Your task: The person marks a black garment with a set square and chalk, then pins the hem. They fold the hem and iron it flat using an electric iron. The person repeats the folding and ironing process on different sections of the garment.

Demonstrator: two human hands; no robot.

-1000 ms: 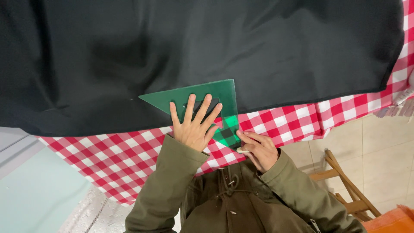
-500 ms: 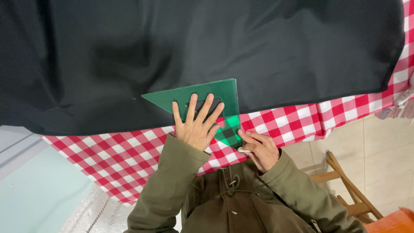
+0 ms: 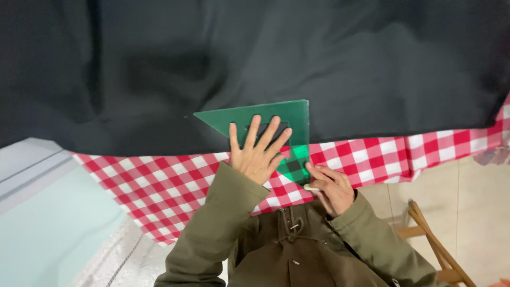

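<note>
Nearest the camera is the person's olive-green jacket (image 3: 297,255), its sleeves leading up to both hands. To the right, low down, part of a wooden chair (image 3: 433,242) stands on the pale tiled floor (image 3: 467,196).

The right hand (image 3: 332,188) sits at the near edge of the worktop, its fingers (image 3: 321,174) curled together and pinched on a small pale piece, seemingly chalk (image 3: 311,187) (too small to be sure), right against the near corner of the green triangular set square (image 3: 249,114). The left hand (image 3: 257,154) lies flat on the set square, palm down, fingers (image 3: 254,130) spread apart and pointing away from the body, pressing the tool rather than gripping it; the fingertips reach about to the cut-out in its middle.

The set square lies flat, straddling two cloths: its near corner rests over the red-and-white checked tablecloth (image 3: 170,183), the check showing through the translucent green, while its wider part lies on the black fabric (image 3: 255,53). Its straight right edge runs away from the right hand, and its long point juts to the left beyond the left hand's thumb.

Farther off, the black fabric covers most of the worktop, lying in soft folds. At the lower left is a pale blue-green surface (image 3: 48,228).
</note>
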